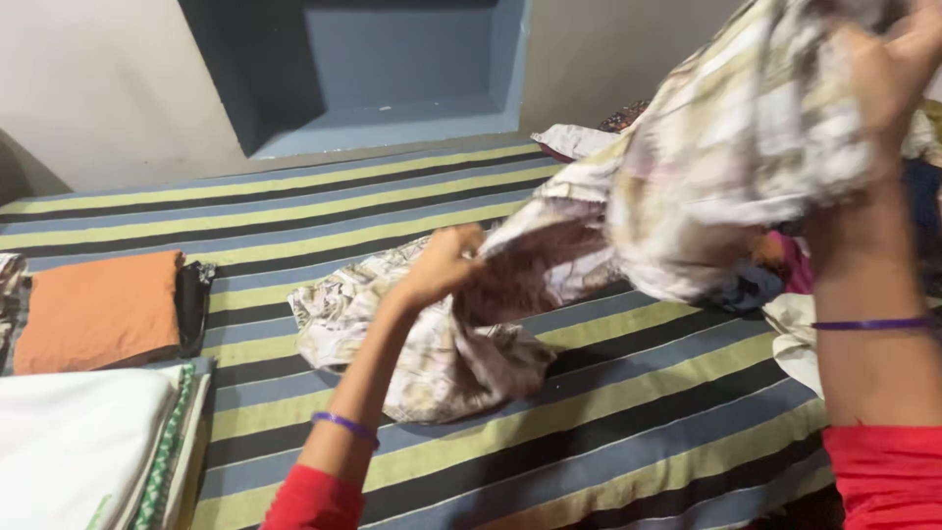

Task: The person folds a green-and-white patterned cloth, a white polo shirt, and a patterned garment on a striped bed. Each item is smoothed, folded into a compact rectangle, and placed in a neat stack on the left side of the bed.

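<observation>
— On the striped bed sheet (608, 432), what are the two hands doing?

— Both grip one piece of printed cloth (706, 167), pale with brown and olive patterning. The left hand (442, 267) is low, near the middle of the bed, fingers closed around a bunched part of the fabric. The right hand (888, 69) is raised high at the upper right, also closed on the cloth, so the fabric hangs in a billow between them.

— Does the cloth touch the bed?

— Yes, its lower end trails down from the left hand and lies crumpled on the stripes, just below that hand.

— What is on the wrists?

— A thin purple bangle (345, 427) on the left forearm and another purple bangle (873, 323) on the right. Red sleeves show at the bottom edge.

— What else lies around?

— At the far left, a folded orange cloth (93, 309) with a dark item (191, 304) touching its right side. Below that, a stack of folded white cloth (74, 451) with a green patterned border. Behind the lifted fabric, at the right, sits a heap of mixed clothes (775, 275), partly hidden. A blue recessed niche (392, 64) is set in the wall beyond the bed.
</observation>
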